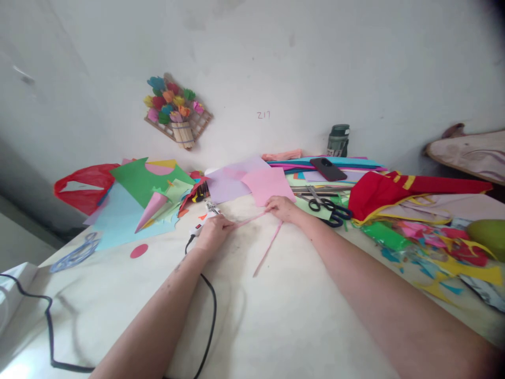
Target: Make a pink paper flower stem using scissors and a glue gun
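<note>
A thin pink paper strip (252,219) stretches over the table between my two hands. One end is pinched in my left hand (215,231), whose fingers are closed beside a white power strip (196,229). My right hand (281,208) is closed on the strip farther along, at the lower edge of a pink paper sheet (272,185). From there a loose pink length (268,249) slants down toward the front. Right of my right hand lie black-handled scissors (335,213). A pink paper cone (151,210) rests on coloured sheets to the left.
A green paper sheet (138,179), a red plastic bag (106,176) and a red circle (139,251) are at left. A black cable (213,316) crosses under my left arm. A phone (328,169), a bottle (338,141), red cloth (371,195) and paper scraps (453,263) are at right.
</note>
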Motion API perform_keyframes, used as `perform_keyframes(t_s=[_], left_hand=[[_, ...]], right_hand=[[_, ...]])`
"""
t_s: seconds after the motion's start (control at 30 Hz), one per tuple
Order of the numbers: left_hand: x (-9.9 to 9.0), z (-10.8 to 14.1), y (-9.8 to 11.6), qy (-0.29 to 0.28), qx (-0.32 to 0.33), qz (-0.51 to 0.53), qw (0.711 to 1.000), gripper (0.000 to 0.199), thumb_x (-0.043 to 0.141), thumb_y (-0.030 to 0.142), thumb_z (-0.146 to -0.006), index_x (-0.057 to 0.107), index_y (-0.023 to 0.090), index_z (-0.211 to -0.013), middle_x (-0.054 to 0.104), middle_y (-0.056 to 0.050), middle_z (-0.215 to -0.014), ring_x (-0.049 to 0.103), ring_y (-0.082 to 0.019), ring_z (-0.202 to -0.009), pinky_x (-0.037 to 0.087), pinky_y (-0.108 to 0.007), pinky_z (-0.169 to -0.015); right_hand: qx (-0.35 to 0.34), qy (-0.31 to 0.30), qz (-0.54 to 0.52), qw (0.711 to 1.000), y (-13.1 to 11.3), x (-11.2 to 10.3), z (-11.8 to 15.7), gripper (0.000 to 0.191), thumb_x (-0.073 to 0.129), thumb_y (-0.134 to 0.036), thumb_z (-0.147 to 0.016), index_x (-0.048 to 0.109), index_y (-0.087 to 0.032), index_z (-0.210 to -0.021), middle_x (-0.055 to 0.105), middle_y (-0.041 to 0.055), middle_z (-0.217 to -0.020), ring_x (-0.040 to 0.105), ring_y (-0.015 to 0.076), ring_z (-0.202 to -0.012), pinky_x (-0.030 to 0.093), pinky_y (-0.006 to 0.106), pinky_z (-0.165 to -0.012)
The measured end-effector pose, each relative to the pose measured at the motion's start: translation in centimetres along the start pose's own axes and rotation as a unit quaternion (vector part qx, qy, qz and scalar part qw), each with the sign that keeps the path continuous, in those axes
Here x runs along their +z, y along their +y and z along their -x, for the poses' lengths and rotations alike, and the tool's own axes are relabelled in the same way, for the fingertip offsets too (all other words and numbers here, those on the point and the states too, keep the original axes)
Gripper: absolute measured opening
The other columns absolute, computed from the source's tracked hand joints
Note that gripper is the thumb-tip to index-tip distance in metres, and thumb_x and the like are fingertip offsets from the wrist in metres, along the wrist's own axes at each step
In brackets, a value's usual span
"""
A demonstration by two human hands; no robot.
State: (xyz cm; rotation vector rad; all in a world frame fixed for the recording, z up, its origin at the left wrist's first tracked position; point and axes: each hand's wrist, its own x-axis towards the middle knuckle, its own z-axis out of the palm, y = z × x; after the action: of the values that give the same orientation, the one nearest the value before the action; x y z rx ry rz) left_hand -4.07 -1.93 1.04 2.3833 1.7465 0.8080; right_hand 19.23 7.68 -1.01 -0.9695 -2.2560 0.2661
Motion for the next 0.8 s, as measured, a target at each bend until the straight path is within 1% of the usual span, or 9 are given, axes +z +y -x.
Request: perform_keyframes(t_s=[0.1,0.37,0.63,0.8], left_hand=[[0.07,-0.04,-0.09,-0.004,0.005,-0.012,1.0,0.022,0.049,0.026,-0.073,0.068,0.017,-0.079,0.06,-0.003,-0.073,0.053,-0.013,-0.069,0.04,-0.022,-0.068],[0.03,0.0,0.02,-0.004,0.031,-0.031,0.999,0.021,0.048,0.024,-0.074,0.068,0.018,-0.078,0.06,-0.003,-0.072,0.053,-0.011,-0.067,0.04,-0.021,-0.067],[0.15,-0.08,-0.04,-0.013,0.025,-0.046,0.999,0.022,0.047,0.026,-0.076,0.068,0.019,-0.078,0.059,-0.003,-0.072,0.053,-0.011,-0.067,0.04,-0.02,-0.066],[0.15,-0.12,0.01,-0.019,0.02,-0.06,0.998,0.023,0.046,0.026,-0.076,0.068,0.02,-0.078,0.059,-0.003,-0.074,0.053,-0.011,-0.068,0.039,-0.02,-0.066]], right_hand=[[0.0,0.005,-0.004,1.0,0.06,0.09,-0.04,0.026,0.051,0.002,-0.06,0.068,-0.017,-0.064,0.064,0.0023,-0.08,0.059,0.0109,-0.073,0.046,0.02,-0.068],[-0.003,0.007,-0.01,1.0,0.25,0.2,0.03,0.026,0.051,0.001,-0.06,0.068,-0.019,-0.062,0.064,0.0013,-0.079,0.059,0.0106,-0.071,0.045,0.021,-0.069],[-0.011,0.01,-0.012,1.0,0.35,0.26,0.02,0.027,0.05,0.002,-0.059,0.068,-0.019,-0.063,0.064,0.0011,-0.078,0.059,0.0107,-0.072,0.045,0.021,-0.07],[-0.004,0.01,-0.012,1.0,0.23,0.18,0.06,0.027,0.05,0.002,-0.06,0.068,-0.018,-0.064,0.065,0.0017,-0.08,0.059,0.0111,-0.073,0.046,0.021,-0.07]])
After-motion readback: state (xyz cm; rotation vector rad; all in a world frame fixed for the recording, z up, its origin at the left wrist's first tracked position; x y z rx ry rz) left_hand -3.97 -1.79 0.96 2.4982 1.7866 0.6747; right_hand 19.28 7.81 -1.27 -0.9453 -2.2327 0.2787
